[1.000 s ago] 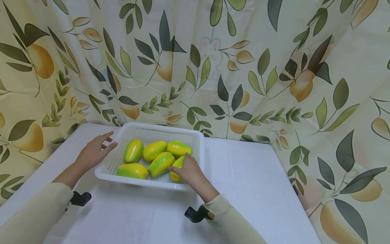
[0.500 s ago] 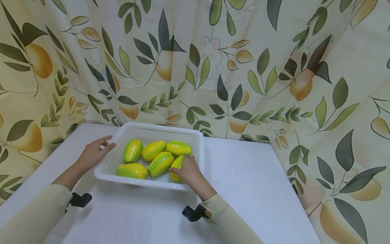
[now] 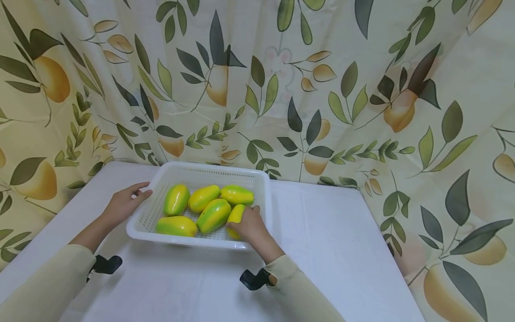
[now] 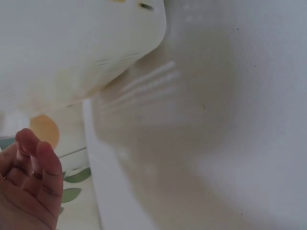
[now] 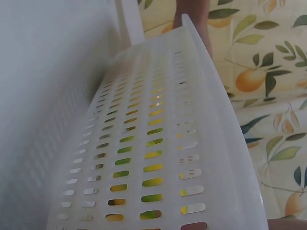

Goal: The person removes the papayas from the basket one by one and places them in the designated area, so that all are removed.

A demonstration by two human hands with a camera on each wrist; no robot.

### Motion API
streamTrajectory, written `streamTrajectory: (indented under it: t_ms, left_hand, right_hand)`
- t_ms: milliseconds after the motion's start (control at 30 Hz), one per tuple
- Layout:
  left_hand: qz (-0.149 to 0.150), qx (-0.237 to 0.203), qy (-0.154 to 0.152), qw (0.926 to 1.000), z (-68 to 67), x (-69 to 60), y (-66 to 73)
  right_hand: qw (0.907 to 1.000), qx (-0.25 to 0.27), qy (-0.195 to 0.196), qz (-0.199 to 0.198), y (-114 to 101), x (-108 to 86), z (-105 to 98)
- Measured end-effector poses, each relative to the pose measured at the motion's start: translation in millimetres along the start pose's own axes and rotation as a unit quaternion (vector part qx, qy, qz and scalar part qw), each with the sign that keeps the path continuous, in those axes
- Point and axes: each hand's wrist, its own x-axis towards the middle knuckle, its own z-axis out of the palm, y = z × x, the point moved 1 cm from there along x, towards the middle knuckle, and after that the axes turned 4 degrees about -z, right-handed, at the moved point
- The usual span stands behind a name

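A white slotted plastic basket [image 3: 197,241] stands on the table with several yellow-green mangoes [image 3: 176,226] in it. My right hand [image 3: 253,226] reaches over the front right rim and grips the rightmost mango [image 3: 236,213], its fingers covering much of that fruit. Beside the basket's left rim is my left hand [image 3: 124,203], fingers relaxed and holding nothing. In the left wrist view its fingers [image 4: 49,167] are loosely bent below the basket's wall; whether they touch the rim cannot be told. Through the slots in the right wrist view, mangoes [image 5: 152,182] show yellow and green; the gripping fingers are hidden there.
A white cloth [image 3: 322,250] covers the table. Behind it hangs a curtain [image 3: 257,134] printed with leaves and fruit, close to the basket's back rim. Each wrist carries a black camera mount [image 3: 255,279].
My right hand has moved slightly down and its fingers have closed further round the rightmost mango. The left hand has shifted only a little at the left rim. The basket stays in place.
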Motion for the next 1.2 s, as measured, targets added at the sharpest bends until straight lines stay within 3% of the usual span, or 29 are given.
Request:
streamTrajectory:
  t_ms: [233, 500, 1200]
  left_hand:
    - [0.009, -0.014, 0.002, 0.9999, 2.3, 2.3, -1.4]
    - [-0.004, -0.041, -0.008, 0.9991, 3.8, 1.9, -3.7]
    - [-0.035, -0.093, 0.002, 0.995, 6.8, -0.9, -3.3]
  right_hand:
    - [1.0, 0.005, -0.007, -0.002, 1.3, 0.8, 0.8]
    - [0.9992, 0.007, -0.019, 0.035, 1.8, -0.6, 2.6]
    - [0.9996, 0.027, 0.01, 0.003, 0.2, -1.0, -0.2]
